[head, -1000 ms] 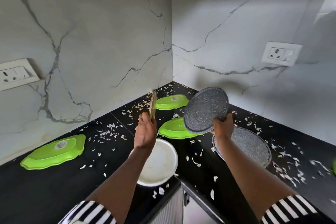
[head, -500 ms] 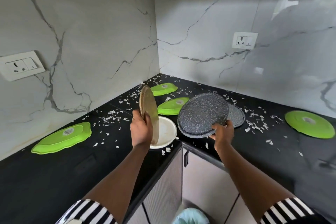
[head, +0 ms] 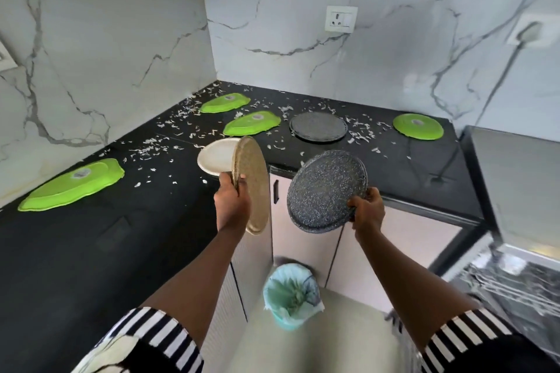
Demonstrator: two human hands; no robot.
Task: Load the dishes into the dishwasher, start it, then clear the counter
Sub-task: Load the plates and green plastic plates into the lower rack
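My left hand [head: 231,201] grips a beige speckled plate [head: 253,182] by its rim, held on edge in front of the counter corner. My right hand [head: 365,209] grips a dark grey speckled plate [head: 325,191], tilted with its underside toward me. On the black counter [head: 91,236] lie a white plate [head: 216,156], another grey speckled plate [head: 318,126] and several green plates [head: 72,186], [head: 253,124], [head: 225,102], [head: 418,126]. The open dishwasher's rack [head: 515,285] shows at the lower right.
White scraps [head: 169,124] litter the counter around the plates. A bin with a light green bag [head: 291,294] stands on the floor below my hands, before the cabinet doors [head: 394,239]. Marble walls with a socket [head: 341,19] close the corner.
Both hands have drawn back from the counter with their plates, now held over the floor and bin. My view has swung right and down, bringing the dishwasher into sight.
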